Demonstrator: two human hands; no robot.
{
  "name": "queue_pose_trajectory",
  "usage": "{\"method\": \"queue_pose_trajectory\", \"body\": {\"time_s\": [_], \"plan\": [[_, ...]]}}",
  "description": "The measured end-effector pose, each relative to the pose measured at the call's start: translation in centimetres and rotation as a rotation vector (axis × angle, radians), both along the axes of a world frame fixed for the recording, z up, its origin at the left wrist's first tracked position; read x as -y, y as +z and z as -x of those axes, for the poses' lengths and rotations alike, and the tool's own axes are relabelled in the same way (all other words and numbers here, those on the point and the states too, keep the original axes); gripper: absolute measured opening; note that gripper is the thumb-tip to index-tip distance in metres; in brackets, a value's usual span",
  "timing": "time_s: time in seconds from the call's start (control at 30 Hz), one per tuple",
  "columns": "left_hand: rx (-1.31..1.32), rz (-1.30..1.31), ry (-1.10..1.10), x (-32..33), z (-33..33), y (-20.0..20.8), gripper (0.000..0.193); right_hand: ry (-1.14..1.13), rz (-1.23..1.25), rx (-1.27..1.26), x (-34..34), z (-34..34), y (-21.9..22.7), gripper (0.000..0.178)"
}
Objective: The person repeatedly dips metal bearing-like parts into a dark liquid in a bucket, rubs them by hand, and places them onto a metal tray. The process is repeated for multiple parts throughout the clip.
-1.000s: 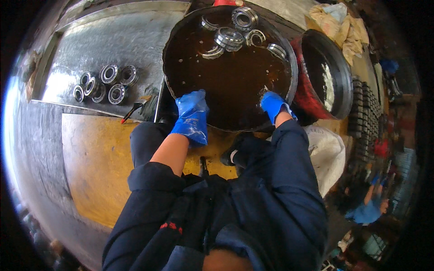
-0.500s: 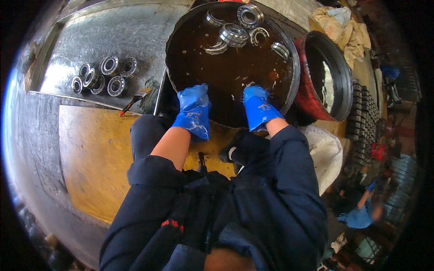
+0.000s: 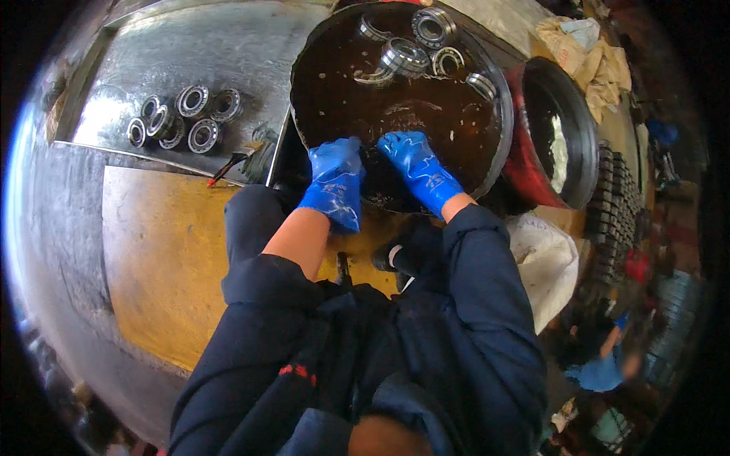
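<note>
Both of my hands wear blue rubber gloves and are over the near side of a round metal tub [image 3: 502, 144] of dark brown liquid. My left hand [image 3: 334, 175] is closed at the near left rim; its curled fingers hide whatever they may hold. To its right, my right hand [image 3: 407, 156] is a closed fist over the liquid, its glove wet and shiny. What lies inside it, if anything, cannot be seen. Ripples show just beyond the right fist. Several steel roller bearings [image 3: 404, 58] and bearing rings [image 3: 447, 62] sit at the tub's far side, partly in the liquid.
On the left, a metal tray [image 3: 228, 45] carries a group of bearings [image 3: 204, 136] and a red-handled brush [image 3: 232, 163]. A red drum [image 3: 528, 171] stands right of the tub, near a white sack [image 3: 544, 266] and stacked dark rings [image 3: 616, 186]. Another person [image 3: 597, 372] is at lower right.
My right hand has moved left, closer to my left hand, and more of its glove shows above the liquid. My left hand stays at the near left rim. The bearings look unmoved.
</note>
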State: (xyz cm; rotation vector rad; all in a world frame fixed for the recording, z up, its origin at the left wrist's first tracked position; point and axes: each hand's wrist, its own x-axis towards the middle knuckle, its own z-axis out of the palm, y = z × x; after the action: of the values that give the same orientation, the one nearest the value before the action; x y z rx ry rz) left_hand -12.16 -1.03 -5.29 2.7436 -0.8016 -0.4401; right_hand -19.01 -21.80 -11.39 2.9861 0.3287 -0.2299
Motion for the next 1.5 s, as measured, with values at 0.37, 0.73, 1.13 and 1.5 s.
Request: {"method": "queue_pose_trajectory", "body": {"time_s": [0.37,0.73,1.13,1.5], "plan": [[0.023,0.094,-0.025,-0.4,-0.2,-0.6,0.032,-0.991,-0.437,-0.164,-2.4,3.0,6.9,0.064],[0.158,0.307,-0.002,-0.4,-0.1,-2.9,0.021,-0.595,-0.232,-0.277,-1.1,-3.2,1.2,0.051],[0.151,0.226,0.019,-1.3,-0.3,-2.9,0.021,-1.117,-0.793,-0.129,-4.9,2.9,8.1,0.061],[0.143,0.26,0.053,-0.9,-0.2,-2.9,0.018,-1.194,-0.839,-0.074,-7.2,-1.2,5.6,0.042]]}}
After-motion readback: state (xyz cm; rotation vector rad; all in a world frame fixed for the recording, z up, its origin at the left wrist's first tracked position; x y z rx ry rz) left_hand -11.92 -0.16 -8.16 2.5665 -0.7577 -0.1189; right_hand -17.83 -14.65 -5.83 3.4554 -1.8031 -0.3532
